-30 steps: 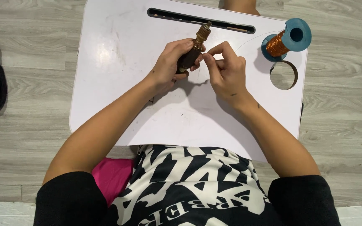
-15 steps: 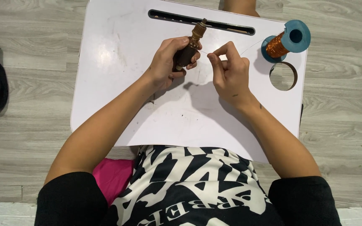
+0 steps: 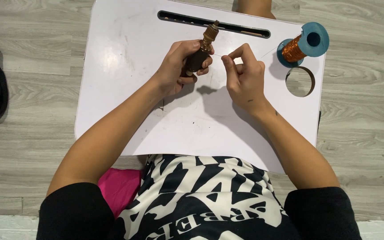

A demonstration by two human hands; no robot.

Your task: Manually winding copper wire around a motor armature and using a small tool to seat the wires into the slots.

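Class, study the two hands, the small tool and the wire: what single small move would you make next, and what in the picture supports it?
Probably draw the right hand a little further out, tautening the thin wire. The left hand grips the brass-tipped tool, and the wire runs from its tip to the pinching fingers.

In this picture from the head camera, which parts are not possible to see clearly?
- Lower part of the brown tool, head view: covered by the left hand.
- Thin wire from the tool: too fine to follow past the right hand toward the copper spool.
- What the right fingertips pinch: too small to tell.
- Far end of the white tray: cut off by the top edge.
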